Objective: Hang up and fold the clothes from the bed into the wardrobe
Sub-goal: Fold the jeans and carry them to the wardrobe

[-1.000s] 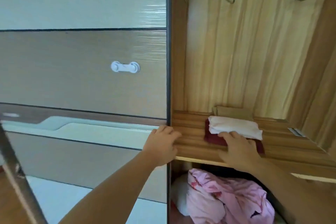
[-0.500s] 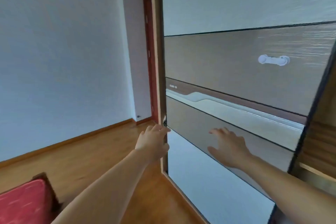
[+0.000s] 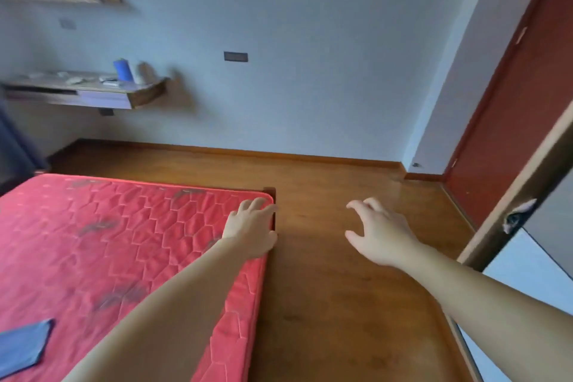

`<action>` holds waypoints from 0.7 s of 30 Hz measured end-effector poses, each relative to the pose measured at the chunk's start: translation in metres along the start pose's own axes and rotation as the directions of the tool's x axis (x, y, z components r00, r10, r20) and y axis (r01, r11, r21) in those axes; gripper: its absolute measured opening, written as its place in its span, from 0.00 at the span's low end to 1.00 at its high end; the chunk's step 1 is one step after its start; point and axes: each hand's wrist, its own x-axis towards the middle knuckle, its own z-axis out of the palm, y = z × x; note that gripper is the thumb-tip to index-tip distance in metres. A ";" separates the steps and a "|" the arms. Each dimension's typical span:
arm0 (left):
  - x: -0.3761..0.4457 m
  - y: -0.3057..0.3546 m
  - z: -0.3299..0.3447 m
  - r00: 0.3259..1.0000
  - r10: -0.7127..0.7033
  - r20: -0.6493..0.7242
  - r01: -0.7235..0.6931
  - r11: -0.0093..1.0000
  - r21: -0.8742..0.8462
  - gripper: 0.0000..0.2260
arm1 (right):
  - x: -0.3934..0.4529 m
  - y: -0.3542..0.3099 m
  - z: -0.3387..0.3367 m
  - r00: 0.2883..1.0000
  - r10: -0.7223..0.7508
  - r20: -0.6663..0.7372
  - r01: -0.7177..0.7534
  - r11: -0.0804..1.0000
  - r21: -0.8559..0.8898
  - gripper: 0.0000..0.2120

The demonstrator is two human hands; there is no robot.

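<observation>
The only garment in sight is a blue piece of clothing (image 3: 23,346) lying flat on the red mattress of the bed (image 3: 93,242), close to the mattress's near edge and toward its left side, partly cut off by the frame. It lies low and to the left of both hands, behind the reach they now have. Its long axis seems to run roughly along the near edge, though too little of it shows to be sure.

The left hand (image 3: 249,231) hangs over the far right corner of the mattress, its fingers (image 3: 257,206) loosely spread and holding nothing; whether they touch the fabric cannot be told. The right hand (image 3: 383,234) floats above the wooden floor (image 3: 341,304) beside the bed's right edge, fingers relaxed and slightly curled, also empty.

The left hand is clearly the nearer one: its forearm already crosses the mattress, so drawing it back and leftward toward the near edge would likely bring it to the garment first, with the right following across the bed's right edge.
</observation>
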 end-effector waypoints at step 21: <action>-0.128 -0.216 0.012 0.467 -0.884 -0.024 0.880 0.467 -0.088 0.25 | 0.222 -0.301 0.120 0.556 -0.762 0.331 0.786 0.612 0.088 0.29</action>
